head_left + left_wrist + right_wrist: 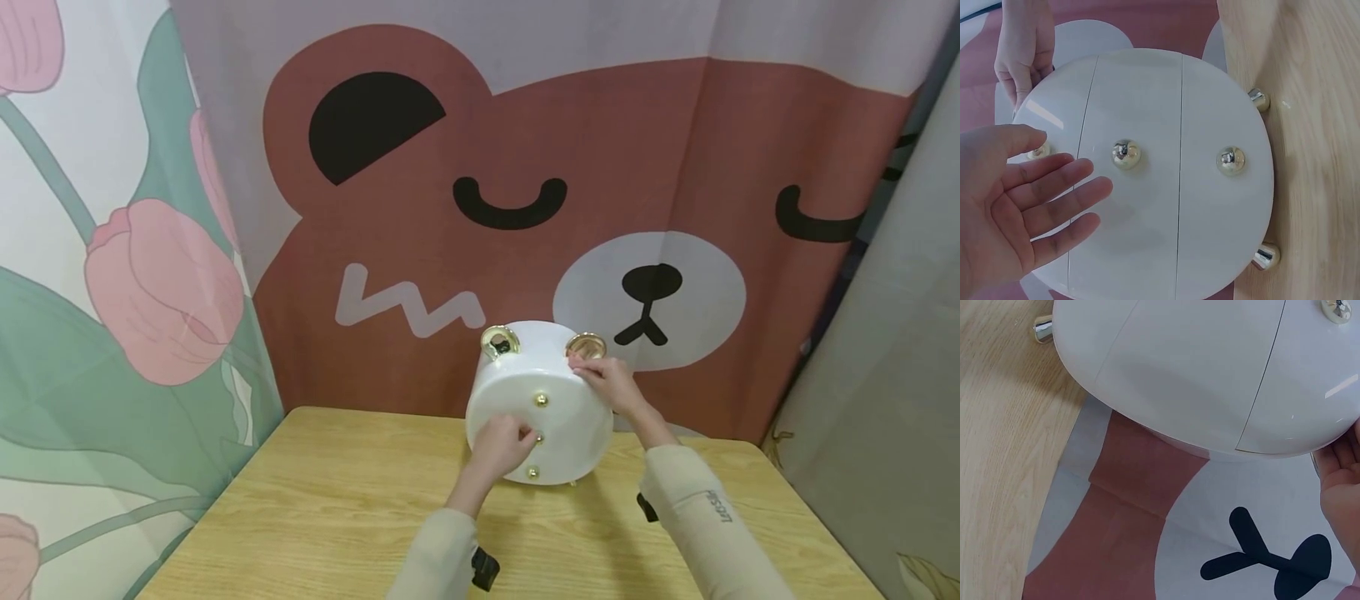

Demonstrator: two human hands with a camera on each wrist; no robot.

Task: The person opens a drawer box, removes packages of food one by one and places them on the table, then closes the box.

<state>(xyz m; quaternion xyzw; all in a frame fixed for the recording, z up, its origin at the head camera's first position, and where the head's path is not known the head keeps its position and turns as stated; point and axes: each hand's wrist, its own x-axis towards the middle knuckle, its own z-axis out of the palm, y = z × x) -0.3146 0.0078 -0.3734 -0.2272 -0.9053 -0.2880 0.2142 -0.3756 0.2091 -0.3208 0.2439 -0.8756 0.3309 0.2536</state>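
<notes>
A glossy white rounded drawer box (573,429) stands on the table, its front split by two seams in the left wrist view. Three gold knobs run down that front: a top knob (542,400), a middle knob (1126,154) and a bottom knob (1230,160). Before the front hovers my left hand (1041,194), its fingers loosely extended and apart from the knobs, partly covering the top one. At the upper right, my right hand (611,382) grips the right gold ear-shaped ring (587,343); its fingertips are partly hidden. The left gold ring (500,342) is untouched.
Short gold feet, one of them a foot (1265,256), hold the box up from the wooden table (360,492). Behind the table hangs a curtain (600,167) with a bear print. A floral curtain (172,292) hangs at the left, a pale one (885,375) at the right.
</notes>
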